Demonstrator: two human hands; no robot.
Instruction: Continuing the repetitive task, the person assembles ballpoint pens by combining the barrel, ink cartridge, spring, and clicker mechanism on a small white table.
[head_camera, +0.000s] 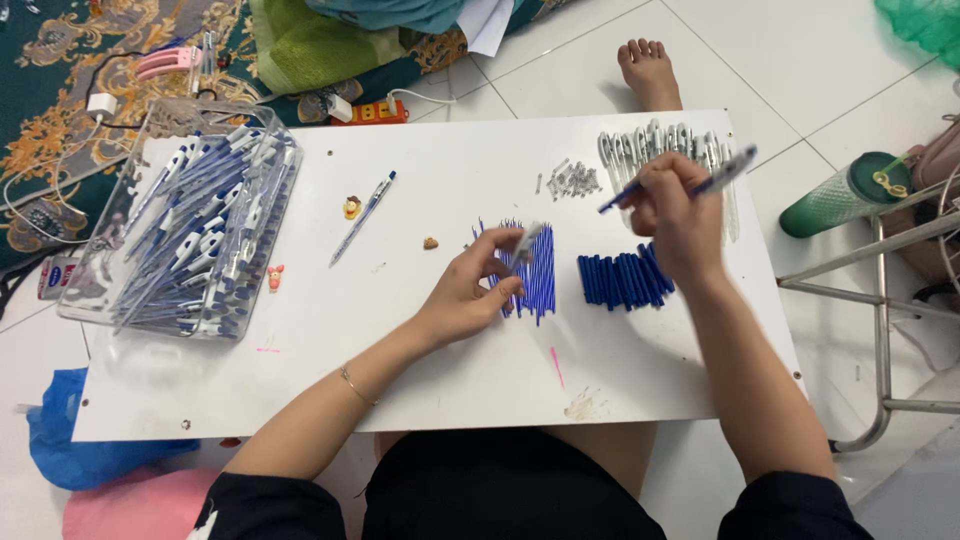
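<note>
Blue pen (690, 180) gripped in right hand (672, 215), left hand (470, 290) pinching refills (530, 265), bare board (450, 370) nearer.

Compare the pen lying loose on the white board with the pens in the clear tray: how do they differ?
The loose pen lies alone on the bare white board, apart from everything; the tray pens are heaped many deep inside the clear tray. The loose pen lies clear of its neighbours, while the tray pens overlap and cross. Both kinds look assembled, blue and white, and slant the same way.
</note>
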